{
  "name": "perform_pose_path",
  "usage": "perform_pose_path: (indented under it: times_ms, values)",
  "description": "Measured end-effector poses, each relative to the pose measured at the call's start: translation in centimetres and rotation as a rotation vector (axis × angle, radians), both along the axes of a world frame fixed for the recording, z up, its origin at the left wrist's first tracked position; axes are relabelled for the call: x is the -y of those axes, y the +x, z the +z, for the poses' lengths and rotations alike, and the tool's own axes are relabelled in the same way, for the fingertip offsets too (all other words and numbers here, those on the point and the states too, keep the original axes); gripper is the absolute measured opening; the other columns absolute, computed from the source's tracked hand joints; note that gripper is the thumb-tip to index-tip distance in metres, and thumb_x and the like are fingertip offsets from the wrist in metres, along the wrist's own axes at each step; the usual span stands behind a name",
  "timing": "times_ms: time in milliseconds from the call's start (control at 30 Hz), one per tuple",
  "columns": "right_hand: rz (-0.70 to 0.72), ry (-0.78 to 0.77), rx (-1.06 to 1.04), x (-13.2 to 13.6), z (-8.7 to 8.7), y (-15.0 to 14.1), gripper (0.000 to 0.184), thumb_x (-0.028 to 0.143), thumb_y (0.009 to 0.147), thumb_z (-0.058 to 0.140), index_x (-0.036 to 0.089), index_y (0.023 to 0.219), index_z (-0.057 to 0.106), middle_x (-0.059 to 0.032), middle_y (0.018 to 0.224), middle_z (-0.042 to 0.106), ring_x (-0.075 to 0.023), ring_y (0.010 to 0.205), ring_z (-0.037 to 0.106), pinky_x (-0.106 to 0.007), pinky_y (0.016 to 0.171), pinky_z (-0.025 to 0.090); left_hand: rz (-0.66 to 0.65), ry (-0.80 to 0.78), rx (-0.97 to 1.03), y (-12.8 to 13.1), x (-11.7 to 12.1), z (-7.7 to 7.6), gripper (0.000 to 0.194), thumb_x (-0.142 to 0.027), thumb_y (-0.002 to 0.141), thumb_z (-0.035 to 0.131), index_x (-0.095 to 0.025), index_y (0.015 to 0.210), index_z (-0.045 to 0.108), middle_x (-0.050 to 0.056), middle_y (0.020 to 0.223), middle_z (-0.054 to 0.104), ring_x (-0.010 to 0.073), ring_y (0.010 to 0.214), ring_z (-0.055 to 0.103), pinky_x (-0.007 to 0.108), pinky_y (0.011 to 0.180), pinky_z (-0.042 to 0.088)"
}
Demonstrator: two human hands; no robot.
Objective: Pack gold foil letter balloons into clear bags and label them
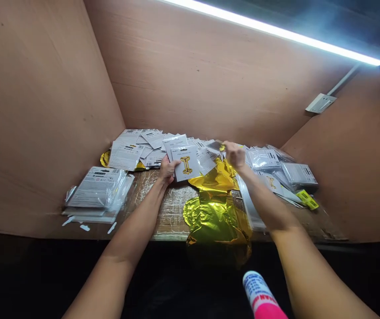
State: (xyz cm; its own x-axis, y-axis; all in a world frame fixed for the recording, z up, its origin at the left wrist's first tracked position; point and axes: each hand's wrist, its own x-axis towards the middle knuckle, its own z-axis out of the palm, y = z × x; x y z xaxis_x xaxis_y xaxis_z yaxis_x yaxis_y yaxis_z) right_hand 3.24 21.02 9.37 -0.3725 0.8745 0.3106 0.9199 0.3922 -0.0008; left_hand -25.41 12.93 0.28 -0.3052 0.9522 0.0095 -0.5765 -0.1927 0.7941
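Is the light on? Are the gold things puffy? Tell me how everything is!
Light strip: on.
Gold foil: flat, wrinkled.
Card with gold I: held, picture showing.
Left hand: closed on the card.
Right hand: curled, blurry.
Back cards: scattered, overlapping.
Left packs: stacked.
Right packs: piled.
Pink-and-white tube: tilted, partly showing.
Wall socket: too small to tell.

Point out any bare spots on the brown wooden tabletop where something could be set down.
The brown tabletop shows bare between the left forearm and shiny gold foil, and seemingly in front of the bright yellow rectangular tag. White printed cards crowd the back; a plastic-wrapped white stack fills the left.
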Motion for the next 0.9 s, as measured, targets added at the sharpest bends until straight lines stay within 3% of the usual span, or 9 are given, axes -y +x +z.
perform_pose_path:
  times_ms: [133, 233, 333, 500, 567, 633, 767, 833, 900]
  values:
    - [0.110, 0.171, -0.350, 1.8, 5.7, -0.8, 0.046, 0.034, 0.115, 0.034, 0.020, 0.132, 0.074, -0.0173, 0.124, 0.073, -0.0336, 0.124, 0.064, -0.051, 0.108, 0.048, 0.036, -0.092, 0.061, -1.1, -0.4, 0.3, 0.055, -0.020, 0.061, 0.076, -0.019, 0.116, 0.067, 0.007, 0.095, 0.081, 0.0333, 0.100, 0.080, 0.053, 0.096, 0.067]
    - [0.391, -0.157, -0.549, 3.4, 9.0, -2.0, 0.031, 0.045, 0.108, 0.060, 0.023, 0.104, 0.082, -0.0128, 0.120, 0.072, -0.0312, 0.119, 0.066, -0.050, 0.099, 0.055, -0.129, -0.189, 0.076, -2.4, -0.6, 0.1, 0.051, -0.022, 0.062, 0.074, -0.016, 0.112, 0.070, 0.011, 0.092, 0.081, 0.0389, 0.100, 0.081, 0.059, 0.095, 0.066]
    - [0.703, -0.496, -0.681, 4.1, 9.8, -4.6, 0.025, 0.044, 0.095, 0.078, 0.021, 0.091, 0.084, -0.0119, 0.130, 0.070, -0.0304, 0.125, 0.066, -0.048, 0.100, 0.057, -0.474, -0.224, 0.058, -3.1, -0.2, 0.0, 0.047, -0.026, 0.063, 0.074, -0.012, 0.108, 0.074, 0.017, 0.090, 0.081, 0.0426, 0.097, 0.081, 0.061, 0.092, 0.066]
    - [0.936, -0.641, -0.511, 0.9, 6.9, -9.4, 0.008, 0.025, 0.088, 0.081, 0.023, 0.093, 0.088, -0.0100, 0.137, 0.070, -0.0300, 0.134, 0.061, -0.053, 0.119, 0.047, -0.582, -0.143, -0.003, -3.1, 2.1, 0.4, 0.046, -0.049, 0.080, 0.083, -0.017, 0.111, 0.075, 0.018, 0.098, 0.083, 0.0407, 0.101, 0.082, 0.053, 0.088, 0.068]
    - [0.846, -0.540, -0.487, -1.1, 5.1, -10.0, 0.017, 0.021, 0.091, 0.075, 0.023, 0.103, 0.087, -0.0099, 0.141, 0.069, -0.0280, 0.133, 0.062, -0.050, 0.121, 0.046, -0.580, -0.060, -0.033, -3.4, 2.7, 0.8, 0.059, -0.050, 0.073, 0.092, -0.017, 0.118, 0.073, 0.018, 0.106, 0.083, 0.0418, 0.108, 0.081, 0.052, 0.092, 0.068]
    - [0.602, -0.407, -0.493, -2.6, 3.0, -10.0, 0.028, 0.023, 0.099, 0.066, 0.020, 0.121, 0.083, -0.0116, 0.143, 0.070, -0.0261, 0.131, 0.064, -0.047, 0.120, 0.047, -0.551, -0.031, -0.093, -3.8, 2.5, 1.0, 0.067, -0.038, 0.064, 0.098, -0.016, 0.121, 0.071, 0.018, 0.108, 0.083, 0.0415, 0.107, 0.081, 0.052, 0.094, 0.068]
    - [0.090, -0.300, -0.150, -2.7, -2.2, -9.0, 0.056, 0.045, 0.105, 0.066, 0.009, 0.146, 0.063, -0.0256, 0.143, 0.068, -0.0351, 0.130, 0.067, -0.047, 0.112, 0.053, -0.136, -0.072, -0.084, -4.4, 0.6, 0.8, 0.062, -0.017, 0.058, 0.087, -0.018, 0.117, 0.067, 0.011, 0.103, 0.082, 0.0339, 0.094, 0.082, 0.051, 0.092, 0.068]
    - [0.024, -0.315, 0.018, -1.7, -4.4, -8.8, 0.062, 0.048, 0.099, 0.074, 0.007, 0.144, 0.062, -0.0293, 0.141, 0.068, -0.0396, 0.127, 0.069, -0.046, 0.105, 0.055, 0.056, -0.113, -0.024, -4.3, -0.4, 0.2, 0.056, -0.012, 0.056, 0.079, -0.019, 0.109, 0.066, 0.007, 0.097, 0.081, 0.0328, 0.094, 0.081, 0.052, 0.092, 0.068]
    - [0.020, -0.317, 0.058, -0.9, -5.6, -8.7, 0.045, 0.039, 0.099, 0.074, 0.009, 0.132, 0.068, -0.0280, 0.131, 0.073, -0.0393, 0.121, 0.072, -0.043, 0.100, 0.057, 0.189, -0.139, 0.036, -4.2, -1.1, -0.4, 0.047, -0.009, 0.055, 0.074, -0.019, 0.100, 0.065, 0.006, 0.090, 0.078, 0.0341, 0.095, 0.081, 0.052, 0.092, 0.068]
